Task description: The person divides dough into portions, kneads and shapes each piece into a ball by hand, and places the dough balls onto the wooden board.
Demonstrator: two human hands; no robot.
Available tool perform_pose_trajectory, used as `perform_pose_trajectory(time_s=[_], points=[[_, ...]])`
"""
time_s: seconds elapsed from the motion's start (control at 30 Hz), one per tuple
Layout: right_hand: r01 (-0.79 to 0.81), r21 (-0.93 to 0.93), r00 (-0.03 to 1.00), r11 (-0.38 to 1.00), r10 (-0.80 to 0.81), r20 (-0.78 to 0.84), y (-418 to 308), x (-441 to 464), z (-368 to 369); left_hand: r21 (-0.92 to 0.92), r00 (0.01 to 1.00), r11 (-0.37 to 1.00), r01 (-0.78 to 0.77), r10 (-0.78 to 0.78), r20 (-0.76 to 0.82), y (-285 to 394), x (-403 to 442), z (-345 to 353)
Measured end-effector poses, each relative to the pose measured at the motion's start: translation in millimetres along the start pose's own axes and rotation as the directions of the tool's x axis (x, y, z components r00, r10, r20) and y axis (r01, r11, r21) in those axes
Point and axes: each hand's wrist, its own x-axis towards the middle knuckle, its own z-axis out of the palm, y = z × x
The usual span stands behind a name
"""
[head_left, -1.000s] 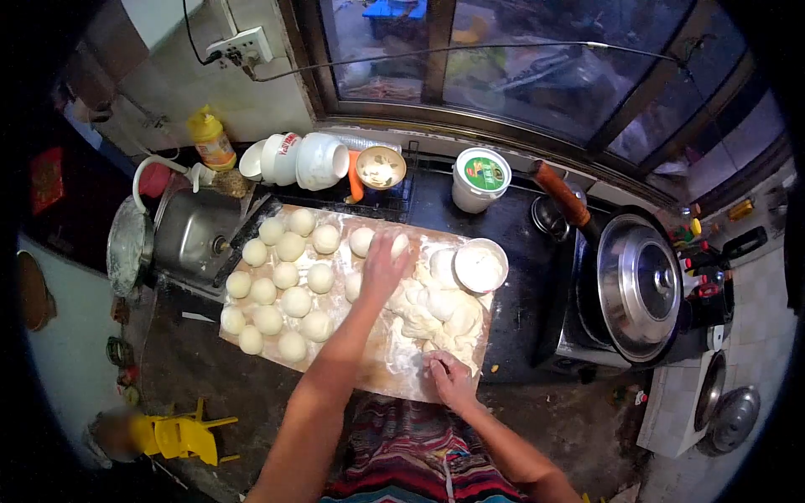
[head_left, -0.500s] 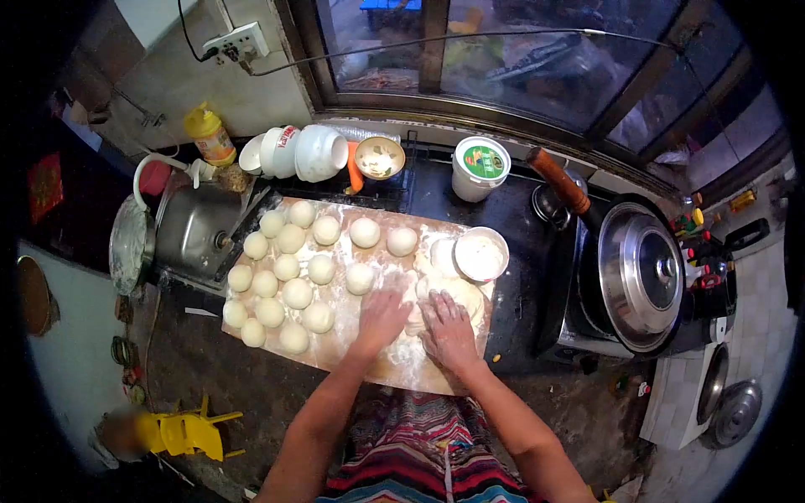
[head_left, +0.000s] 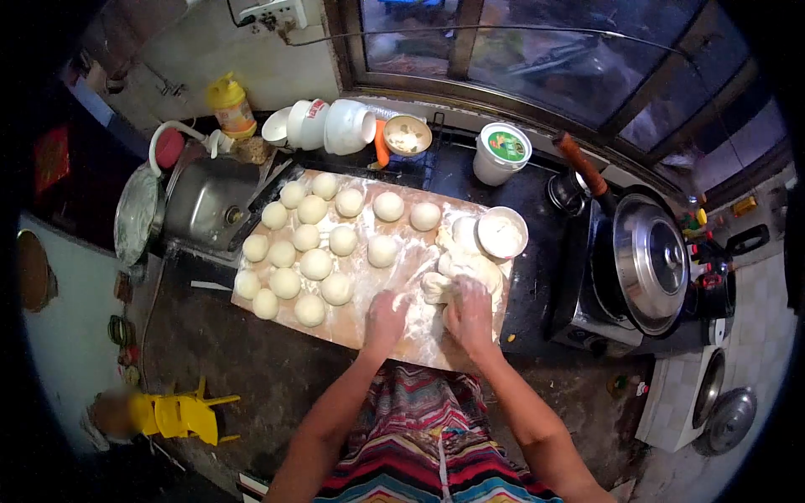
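Resting your right hand against the near side of a pale, lumpy mass of soft dough, you have it on the right part of a rectangular, floured brown wooden board. Your left hand is apart from that dough, near the board's front edge, fingers bent inward. Round, smooth, cream-white dough balls stand mostly to the left, many with gaps between them, probably so they don't stick together. A small, round white bowl of white powder sits at the far right corner, likely to be within reach. Your right fingertips are hidden and blurred, so I cannot tell whether they grip the dough; nor whether your left fingers close on anything. A pale lump beside the bowl is hard to make out.
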Motion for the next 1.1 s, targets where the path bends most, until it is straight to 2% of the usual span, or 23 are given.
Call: perform_pose_trajectory(time_s=[0.07, 0.13, 0.17, 0.27, 0.37, 0.4, 0.5, 0.6, 0.7, 0.8, 0.93, 0.97, 1.03, 1.1], points=[[-0.094, 0.156, 0.987, 0.983, 0.072, 0.141, -21, -25, 0, -0.177, 0.973, 0.961, 0.213, -0.226, -0.056, 13, -5, -13], [-0.363, 0.368, 0.882, 0.856, 0.189, 0.432, -23, -44, 26, 0.081, 0.987, 0.993, -0.084, 0.094, -0.134, 5, -16, -18], [-0.405, 0.341, 0.831, 0.849, 0.186, 0.524, -10, -56, 48, 0.214, 0.956, 0.95, -0.226, 0.259, -0.136, 2, -21, -18], [-0.218, 0.383, 0.95, 0.898, 0.105, 0.294, -7, -80, 87, 0.185, 0.967, 0.972, -0.146, 0.18, -0.182, -4, -19, -1], [-0.497, 0.53, 0.844, 0.687, 0.241, 0.479, 23, -83, 129, 0.323, 0.949, 0.907, -0.27, 0.308, -0.071, 8, 16, -1], [-0.583, 0.55, 0.797, 0.599, 0.29, 0.53, 26, -85, 132, 0.337, 0.954, 0.908, -0.25, 0.29, -0.074, 10, 29, 0], [-0.686, 0.606, 0.726, 0.403, 0.335, 0.6, 1, -59, 101, 0.378, 0.95, 0.898, -0.226, 0.29, -0.12, 11, 52, 2], [-0.727, 0.652, 0.678, 0.215, 0.372, 0.633, -1, -49, 106, 0.274, 0.947, 0.94, -0.202, 0.259, -0.188, 14, 38, 1], [-0.49, 0.605, 0.861, 0.628, 0.241, 0.447, 6, -67, 109, 0.249, 0.978, 0.963, -0.104, 0.144, -0.148, 4, -11, -1], [-0.133, 0.41, 0.979, 0.902, 0.057, 0.194, -6, -84, 103, 0.137, 0.953, 0.99, 0.014, 0.028, -0.3, 10, -44, 6], [-0.513, 0.498, 0.857, 0.699, 0.388, 0.338, -24, -59, 68, 0.387, 0.932, 0.887, -0.251, 0.33, -0.153, 5, 14, 4], [-0.576, 0.449, 0.815, 0.683, 0.436, 0.382, -28, -50, 60, 0.387, 0.941, 0.89, -0.242, 0.313, -0.131, 4, 24, 5], [-0.664, 0.537, 0.747, 0.52, 0.491, 0.448, 8, -55, 118, 0.396, 0.951, 0.887, -0.237, 0.295, -0.092, -1, 43, 7], [-0.679, 0.525, 0.733, 0.513, 0.516, 0.443, -13, -42, 95, 0.336, 0.963, 0.92, -0.201, 0.249, -0.104, -2, 40, 13]])
